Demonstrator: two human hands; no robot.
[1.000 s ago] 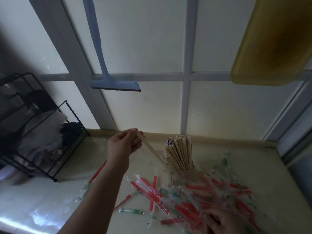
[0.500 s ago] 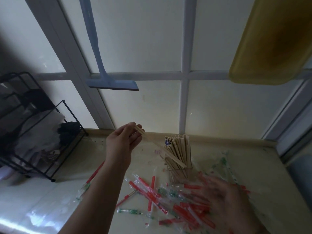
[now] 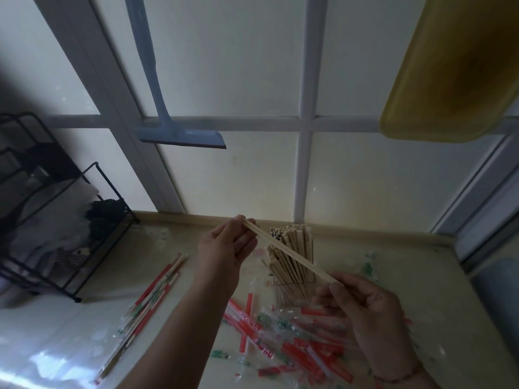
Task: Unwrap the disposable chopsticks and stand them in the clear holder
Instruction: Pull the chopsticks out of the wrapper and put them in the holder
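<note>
Since half a second ago our right hand (image 3: 368, 307) has come up from the wrapper pile and now pinches the near end of the bare chopstick pair (image 3: 289, 252), whose far end our left hand (image 3: 224, 248) grips between thumb and fingertips. We hold the pair slanting in the air, crossing in front of the clear holder (image 3: 292, 276), so part of the holder's bundle of standing chopsticks is hidden behind it. We can barely make out the holder's clear walls. Its base is masked by the empty wrappers (image 3: 286, 343) heaped on the counter (image 3: 407, 276). Still-wrapped chopsticks (image 3: 151, 299) lie to the left, well apart from the holder, their lower ends blurring into glare. A black wire rack (image 3: 56, 228) is cut off at the left edge. Bare counter lies right of the holder.
</note>
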